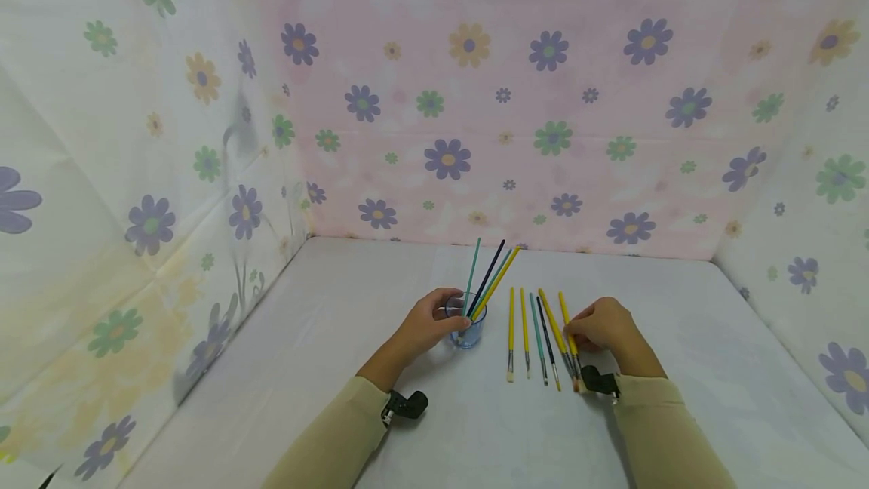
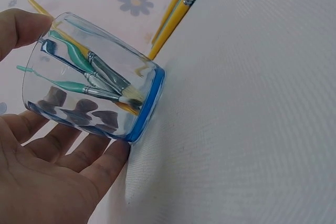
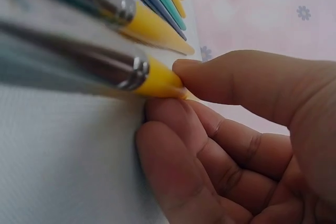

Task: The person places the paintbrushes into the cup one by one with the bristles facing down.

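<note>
My left hand (image 1: 422, 327) grips a clear glass (image 1: 468, 336) with a blue base, standing upright on the table. Its thumb lies at the rim and the fingers reach round the side. Inside the glass (image 2: 152, 95) several paintbrushes (image 1: 487, 274) lean with bristles down, their handles yellow, teal and dark blue. To the right, my right hand (image 1: 607, 329) pinches the handle of the rightmost yellow paintbrush (image 3: 160, 80) between thumb and fingers. That brush lies close over the white cloth, its bristles toward me. Left of it are several more paintbrushes (image 1: 525, 323) in a row.
White cloth covers the table (image 1: 380, 270). A pink flowered curtain (image 1: 509, 134) hangs along the back edge, and white flowered sheets (image 1: 170, 270) close off both sides. Dark wrist cameras (image 1: 409, 404) sit at both cuffs.
</note>
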The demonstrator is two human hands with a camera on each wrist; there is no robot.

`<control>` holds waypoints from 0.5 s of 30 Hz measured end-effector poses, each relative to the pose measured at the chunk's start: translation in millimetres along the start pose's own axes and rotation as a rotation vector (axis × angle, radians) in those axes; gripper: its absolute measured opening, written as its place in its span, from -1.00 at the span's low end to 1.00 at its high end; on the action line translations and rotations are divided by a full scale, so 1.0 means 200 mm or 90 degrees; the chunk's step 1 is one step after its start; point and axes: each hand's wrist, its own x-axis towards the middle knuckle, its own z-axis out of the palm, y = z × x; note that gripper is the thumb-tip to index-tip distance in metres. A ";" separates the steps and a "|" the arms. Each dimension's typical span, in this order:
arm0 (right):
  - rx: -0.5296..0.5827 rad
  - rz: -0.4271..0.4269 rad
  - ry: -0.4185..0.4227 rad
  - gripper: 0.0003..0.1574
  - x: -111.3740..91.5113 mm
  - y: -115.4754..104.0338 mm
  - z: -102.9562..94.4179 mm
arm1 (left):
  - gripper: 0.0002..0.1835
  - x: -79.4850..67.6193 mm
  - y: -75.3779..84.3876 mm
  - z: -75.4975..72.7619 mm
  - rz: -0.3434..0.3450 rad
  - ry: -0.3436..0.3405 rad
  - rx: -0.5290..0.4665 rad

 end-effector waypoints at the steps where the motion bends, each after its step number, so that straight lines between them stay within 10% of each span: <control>1: 0.004 -0.001 0.001 -0.64 0.00 0.00 0.00 | -0.38 0.00 0.00 0.00 0.000 -0.001 -0.001; 15: 0.039 -0.001 0.018 -0.50 0.03 -0.01 -0.02 | -0.38 0.01 -0.01 -0.01 0.007 -0.007 -0.007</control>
